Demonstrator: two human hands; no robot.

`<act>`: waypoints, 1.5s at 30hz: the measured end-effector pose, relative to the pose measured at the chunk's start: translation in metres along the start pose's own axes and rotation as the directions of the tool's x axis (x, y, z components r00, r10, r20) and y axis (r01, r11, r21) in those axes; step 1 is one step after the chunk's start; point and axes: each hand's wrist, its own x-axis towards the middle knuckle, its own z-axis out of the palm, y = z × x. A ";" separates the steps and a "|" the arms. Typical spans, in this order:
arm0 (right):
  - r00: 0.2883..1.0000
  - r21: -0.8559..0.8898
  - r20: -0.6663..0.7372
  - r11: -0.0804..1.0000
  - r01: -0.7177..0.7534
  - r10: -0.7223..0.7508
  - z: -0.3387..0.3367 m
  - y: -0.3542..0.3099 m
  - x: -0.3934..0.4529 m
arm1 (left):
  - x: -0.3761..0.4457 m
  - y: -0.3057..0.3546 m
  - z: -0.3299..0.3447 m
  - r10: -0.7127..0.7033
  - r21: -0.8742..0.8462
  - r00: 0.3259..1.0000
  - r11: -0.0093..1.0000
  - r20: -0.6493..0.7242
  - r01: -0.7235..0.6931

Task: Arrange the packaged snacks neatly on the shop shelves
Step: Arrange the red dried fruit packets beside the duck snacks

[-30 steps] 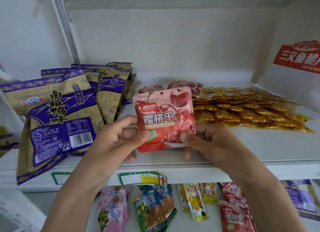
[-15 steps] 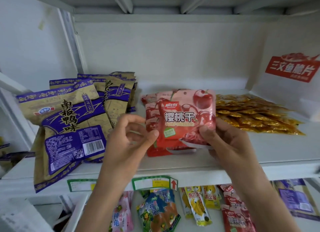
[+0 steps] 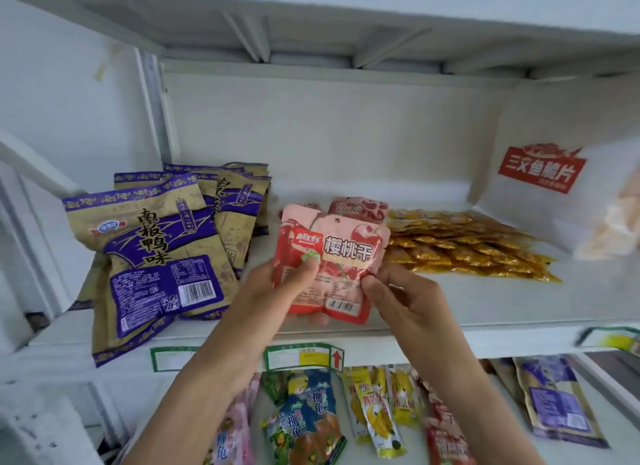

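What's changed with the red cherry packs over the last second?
Both hands, left hand and right hand, have carried the cherry packs from above the shelf's front edge back toward the red packs lying behind. The left thumb now presses the front. The purple bags and gold sachets stayed put.

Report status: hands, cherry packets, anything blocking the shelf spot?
Left hand and right hand both gripping pink cherry packets. Packets upright at shelf front. More cherry packs behind; nothing blocking.
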 end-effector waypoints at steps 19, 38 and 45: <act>0.981 0.002 0.190 1.000 0.027 -0.027 -0.037 0.054 0.038 | 0.022 -0.020 -0.006 0.081 0.249 0.996 0.966 -0.047 -0.067; 0.977 0.278 0.198 0.952 -0.130 0.075 -0.045 0.044 0.033 | 0.029 -0.025 0.002 0.162 0.371 0.963 0.926 -0.215 -0.073; 0.949 0.259 0.223 0.952 0.161 -0.221 -0.037 0.015 0.026 | 0.012 -0.005 0.054 0.087 -0.133 0.991 0.986 -0.097 -0.100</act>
